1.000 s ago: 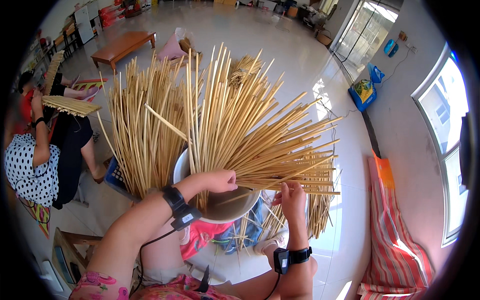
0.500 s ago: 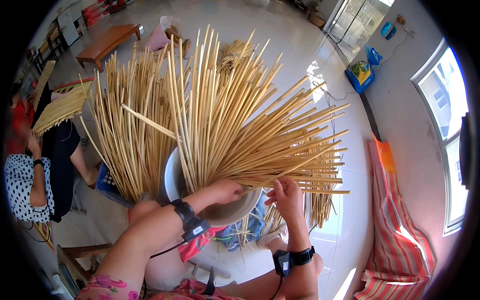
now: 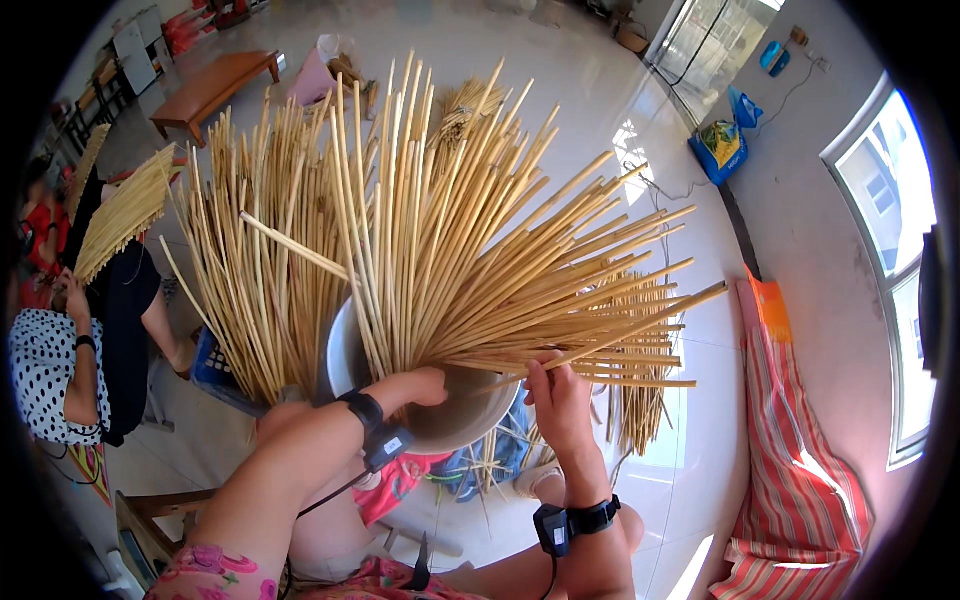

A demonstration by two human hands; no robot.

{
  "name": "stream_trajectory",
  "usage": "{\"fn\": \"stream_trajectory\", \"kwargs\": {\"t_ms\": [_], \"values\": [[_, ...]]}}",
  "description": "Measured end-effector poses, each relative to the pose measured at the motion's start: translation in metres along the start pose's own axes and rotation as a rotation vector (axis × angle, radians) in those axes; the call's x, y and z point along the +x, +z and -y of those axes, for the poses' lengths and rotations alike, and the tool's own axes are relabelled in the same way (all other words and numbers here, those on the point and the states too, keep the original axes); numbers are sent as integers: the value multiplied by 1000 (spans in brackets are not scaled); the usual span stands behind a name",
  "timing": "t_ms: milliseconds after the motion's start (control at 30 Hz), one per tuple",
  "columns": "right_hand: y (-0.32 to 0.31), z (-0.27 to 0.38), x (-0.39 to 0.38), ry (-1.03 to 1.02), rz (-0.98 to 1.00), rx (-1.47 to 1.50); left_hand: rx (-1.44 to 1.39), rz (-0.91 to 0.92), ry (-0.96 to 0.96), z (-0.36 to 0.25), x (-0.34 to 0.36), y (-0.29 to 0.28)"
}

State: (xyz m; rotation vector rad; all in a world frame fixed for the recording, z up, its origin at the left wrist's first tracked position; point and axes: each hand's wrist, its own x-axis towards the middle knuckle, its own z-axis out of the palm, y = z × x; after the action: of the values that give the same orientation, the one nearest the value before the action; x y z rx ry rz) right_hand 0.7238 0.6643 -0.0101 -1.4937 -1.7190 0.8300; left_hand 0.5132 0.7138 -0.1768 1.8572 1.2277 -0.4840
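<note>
A wide, pale bucket (image 3: 342,345) stands between my knees, crammed with long straw-coloured stalks (image 3: 480,270) that fan out to the far side and right. At its right rim, my right hand (image 3: 560,402) pinches one single stalk (image 3: 660,318) near its lower end. That stalk slants up to the right, over the others. Over the bucket's near side, my left hand (image 3: 425,386) is curled with its fingers turned down. Whatever it may hold is hidden. Both wrists wear black straps with small devices.
Left of the bucket, a blue basket (image 3: 215,368) holds another upright bunch of stalks (image 3: 270,250). More stalks (image 3: 640,410) lie right of the bucket. A person in a dotted top (image 3: 55,370) sits at left with a woven stalk mat (image 3: 130,215). A striped cloth (image 3: 790,480) lies by the right wall.
My right hand has moved slightly left and closed on the stalk, whose tip now reaches farther right. My left hand has drawn back left, away from the stalk's lower end.
</note>
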Motion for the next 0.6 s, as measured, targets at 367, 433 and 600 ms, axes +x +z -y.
{"fn": "stream_trajectory", "kwargs": {"t_ms": [367,433,600], "values": [[-2,-16,-7,-41,1,-191,-741,-240,174,17,20,36],[0,-20,-10,-10,64,-170,-723,-238,207,22,24,44],[-7,-14,-13,150,150,127,-564,-31,179,-33,-11,-2]]}}
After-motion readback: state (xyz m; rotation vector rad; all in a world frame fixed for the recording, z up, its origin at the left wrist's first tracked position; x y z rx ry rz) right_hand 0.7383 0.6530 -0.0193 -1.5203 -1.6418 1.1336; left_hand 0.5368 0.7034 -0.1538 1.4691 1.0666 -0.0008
